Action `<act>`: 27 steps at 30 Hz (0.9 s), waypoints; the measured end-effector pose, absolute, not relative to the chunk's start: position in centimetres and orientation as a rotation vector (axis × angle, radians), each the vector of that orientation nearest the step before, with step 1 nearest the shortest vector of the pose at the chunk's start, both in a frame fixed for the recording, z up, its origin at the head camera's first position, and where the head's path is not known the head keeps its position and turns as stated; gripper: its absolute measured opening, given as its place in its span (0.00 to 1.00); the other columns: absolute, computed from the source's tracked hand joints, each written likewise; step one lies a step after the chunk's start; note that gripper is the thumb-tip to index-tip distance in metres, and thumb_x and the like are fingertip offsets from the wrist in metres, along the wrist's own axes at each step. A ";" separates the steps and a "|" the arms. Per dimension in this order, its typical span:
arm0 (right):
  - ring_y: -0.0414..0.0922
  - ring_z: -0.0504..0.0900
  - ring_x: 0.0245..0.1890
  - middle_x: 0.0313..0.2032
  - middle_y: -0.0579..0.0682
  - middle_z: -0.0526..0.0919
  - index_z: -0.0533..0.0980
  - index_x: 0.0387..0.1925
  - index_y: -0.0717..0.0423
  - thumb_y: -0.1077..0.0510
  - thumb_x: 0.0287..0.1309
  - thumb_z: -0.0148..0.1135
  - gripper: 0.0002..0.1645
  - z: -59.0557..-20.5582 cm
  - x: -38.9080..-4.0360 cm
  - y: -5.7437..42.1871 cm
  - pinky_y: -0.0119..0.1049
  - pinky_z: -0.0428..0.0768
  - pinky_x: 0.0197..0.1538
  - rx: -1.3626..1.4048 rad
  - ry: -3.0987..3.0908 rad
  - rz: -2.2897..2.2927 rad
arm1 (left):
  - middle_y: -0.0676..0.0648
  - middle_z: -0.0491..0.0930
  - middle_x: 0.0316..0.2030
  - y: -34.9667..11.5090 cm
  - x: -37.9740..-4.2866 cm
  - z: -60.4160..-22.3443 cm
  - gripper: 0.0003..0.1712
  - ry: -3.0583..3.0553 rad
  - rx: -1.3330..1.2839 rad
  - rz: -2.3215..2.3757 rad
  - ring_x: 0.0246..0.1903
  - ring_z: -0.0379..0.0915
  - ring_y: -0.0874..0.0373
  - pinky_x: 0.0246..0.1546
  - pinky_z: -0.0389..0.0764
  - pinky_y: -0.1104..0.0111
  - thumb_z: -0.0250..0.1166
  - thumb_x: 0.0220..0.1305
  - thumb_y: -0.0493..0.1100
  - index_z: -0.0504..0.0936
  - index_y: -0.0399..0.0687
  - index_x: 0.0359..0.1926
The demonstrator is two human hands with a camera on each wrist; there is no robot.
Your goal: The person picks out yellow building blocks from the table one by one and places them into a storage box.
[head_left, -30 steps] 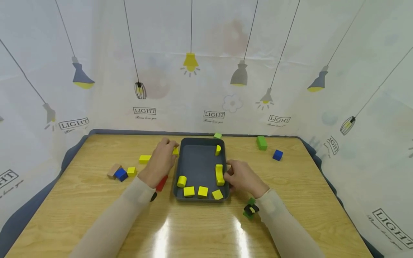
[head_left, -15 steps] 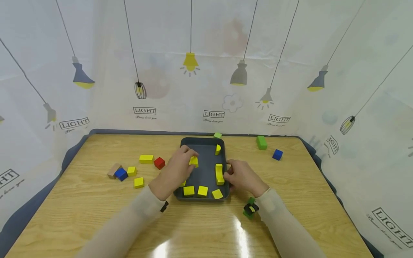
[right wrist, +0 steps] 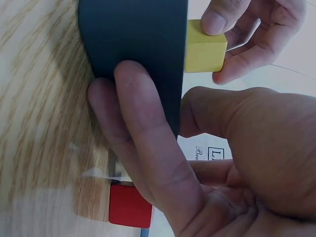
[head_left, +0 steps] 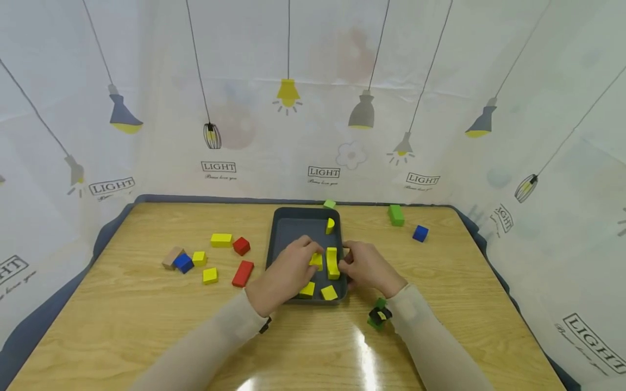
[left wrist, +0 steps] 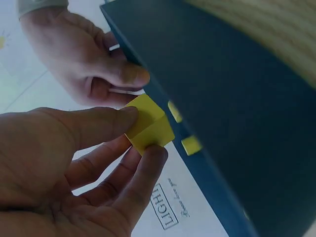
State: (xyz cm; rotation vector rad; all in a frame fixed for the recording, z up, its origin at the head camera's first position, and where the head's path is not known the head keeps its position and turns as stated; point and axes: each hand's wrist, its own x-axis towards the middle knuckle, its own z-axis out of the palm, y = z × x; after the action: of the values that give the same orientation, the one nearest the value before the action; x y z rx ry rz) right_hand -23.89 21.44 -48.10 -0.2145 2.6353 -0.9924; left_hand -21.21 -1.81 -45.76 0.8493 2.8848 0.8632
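My left hand pinches a yellow block between thumb and fingertips. It holds the block over the dark grey tray, beside a yellow arch-shaped block that stands along the tray's right side. Gripping that side wall is my right hand, its thumb at the inner face and its fingers against the outside. A yellow half-round block stands farther back in the tray. Two yellow blocks show at its front, one of them a tilted block; my left hand hides the tray's front left.
Left of the tray lie a red brick, a red cube, several yellow blocks, a blue cube and a plain wooden block. At the back right are a green block and another blue cube.
My left hand has carried the yellow block from left of the tray, over its left wall, rightward and nearer to the arch-shaped block. The right hand keeps its grip on the wall.
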 end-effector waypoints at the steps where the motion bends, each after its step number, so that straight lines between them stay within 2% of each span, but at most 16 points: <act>1: 0.44 0.93 0.28 0.48 0.59 0.93 0.67 0.87 0.68 0.63 0.81 0.67 0.40 -48.0 -23.9 21.5 0.37 0.93 0.35 -0.215 2.637 -0.992 | 0.39 0.87 0.59 -1.6 -21.2 -45.9 0.22 2.877 0.867 0.861 0.54 0.87 0.48 0.57 0.95 0.58 0.79 0.75 0.33 0.89 0.36 0.66; 7: 0.44 0.93 0.27 0.46 0.58 0.93 0.68 0.86 0.68 0.62 0.81 0.66 0.40 -47.9 -24.0 21.5 0.37 0.93 0.34 -0.220 2.642 -0.977 | 0.38 0.87 0.57 -0.9 -21.0 -46.6 0.20 2.857 0.944 0.819 0.52 0.87 0.47 0.55 0.95 0.58 0.78 0.75 0.31 0.89 0.35 0.65; 14: 0.43 0.92 0.27 0.46 0.58 0.93 0.68 0.86 0.68 0.63 0.81 0.65 0.39 -48.0 -24.0 21.5 0.37 0.93 0.34 -0.235 2.639 -0.988 | 0.40 0.88 0.57 -0.9 -20.7 -47.1 0.20 2.898 0.984 0.678 0.54 0.88 0.47 0.55 0.95 0.59 0.79 0.75 0.34 0.90 0.37 0.65; 27: 0.44 0.93 0.26 0.48 0.61 0.95 0.68 0.86 0.69 0.63 0.81 0.64 0.39 -48.1 -23.9 21.5 0.38 0.94 0.34 -0.263 2.637 -1.005 | 0.38 0.89 0.58 -1.8 -20.7 -46.8 0.19 2.916 0.972 0.792 0.51 0.86 0.48 0.54 0.94 0.57 0.78 0.77 0.36 0.91 0.37 0.65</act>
State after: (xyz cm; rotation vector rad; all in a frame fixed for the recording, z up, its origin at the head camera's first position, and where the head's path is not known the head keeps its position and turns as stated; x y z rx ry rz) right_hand -23.95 21.53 -48.12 -0.2630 2.6374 -1.0050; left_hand -20.70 -1.80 -46.81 0.9718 2.9163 0.7923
